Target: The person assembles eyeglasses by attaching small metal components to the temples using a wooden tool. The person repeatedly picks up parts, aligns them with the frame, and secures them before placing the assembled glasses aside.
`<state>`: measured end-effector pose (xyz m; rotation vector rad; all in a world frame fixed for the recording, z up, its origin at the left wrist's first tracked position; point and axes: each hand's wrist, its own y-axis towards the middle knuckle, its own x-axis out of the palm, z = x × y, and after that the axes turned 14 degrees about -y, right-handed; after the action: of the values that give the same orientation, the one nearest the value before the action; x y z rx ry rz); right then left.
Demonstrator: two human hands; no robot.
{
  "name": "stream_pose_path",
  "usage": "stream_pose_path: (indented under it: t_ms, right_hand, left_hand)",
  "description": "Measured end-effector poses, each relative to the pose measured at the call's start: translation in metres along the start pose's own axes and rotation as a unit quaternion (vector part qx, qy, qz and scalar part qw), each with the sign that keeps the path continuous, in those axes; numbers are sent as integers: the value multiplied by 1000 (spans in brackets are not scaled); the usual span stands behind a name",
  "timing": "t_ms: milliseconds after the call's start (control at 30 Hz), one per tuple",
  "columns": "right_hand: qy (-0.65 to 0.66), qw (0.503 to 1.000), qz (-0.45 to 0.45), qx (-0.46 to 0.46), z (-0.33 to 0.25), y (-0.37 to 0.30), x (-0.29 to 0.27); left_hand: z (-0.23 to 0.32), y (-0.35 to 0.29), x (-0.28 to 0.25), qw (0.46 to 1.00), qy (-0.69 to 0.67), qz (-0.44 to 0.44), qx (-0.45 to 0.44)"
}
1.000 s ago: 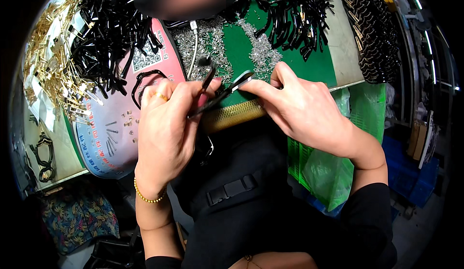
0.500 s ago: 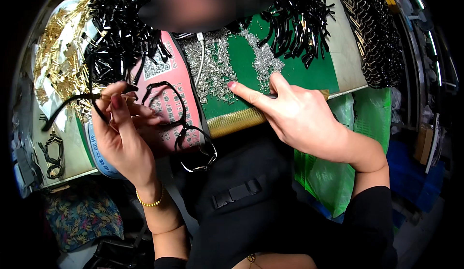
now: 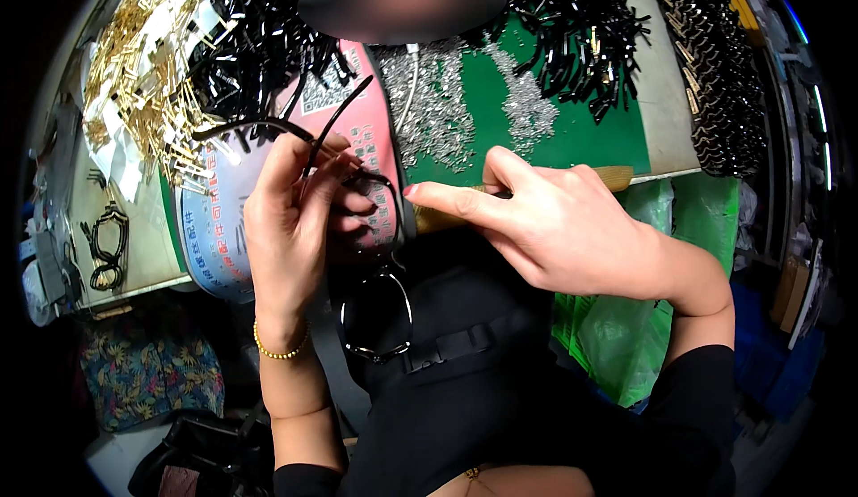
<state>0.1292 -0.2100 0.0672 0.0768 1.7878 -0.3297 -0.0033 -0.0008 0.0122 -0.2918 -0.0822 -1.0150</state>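
My left hand (image 3: 290,202) is closed on a black eyeglass frame (image 3: 377,352), gripping it where the temple arms meet the front. Both temples stick up past the fingers, and one rim hangs below the hand, over my dark clothing. The other rim is mostly hidden behind my fingers. My right hand (image 3: 563,229) hovers over the table's near edge, its index finger stretched toward the frame without touching it. Its other fingers curl round something dark, of which only a small end shows. Beyond the hands, small silver screws (image 3: 438,113) lie scattered on a green mat (image 3: 608,144).
Heaps of black temple arms (image 3: 581,32) lie at the back, with gold-coloured strips (image 3: 147,95) at the far left. A printed pink-and-blue sheet (image 3: 219,238) lies under my left hand. Another black frame (image 3: 109,238) rests at the left edge. Green plastic bags (image 3: 626,318) hang at right.
My left hand has moved right with the eyeglass frame and turned it, so its lower rim hangs straighter down. My right index fingertip is now nearer the frame and lower, off the screws.
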Motion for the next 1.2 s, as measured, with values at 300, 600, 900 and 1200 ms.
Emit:
stream_pose_path:
  t_ms: [300, 600, 900, 1200]
  right_hand:
    - [-55, 997, 19, -53, 2, 22, 8]
    - [-43, 998, -2, -46, 2, 26, 6]
    - [-51, 996, 69, -4, -2, 31, 16]
    - [-114, 987, 115, 1, -11, 35, 23]
  left_hand:
    - [-6, -1, -1, 997, 57, -18, 44]
    - [-17, 5, -5, 957, 234, -27, 166]
    - [-10, 7, 0, 993, 87, -6, 74]
    - [-9, 7, 0, 997, 47, -10, 66]
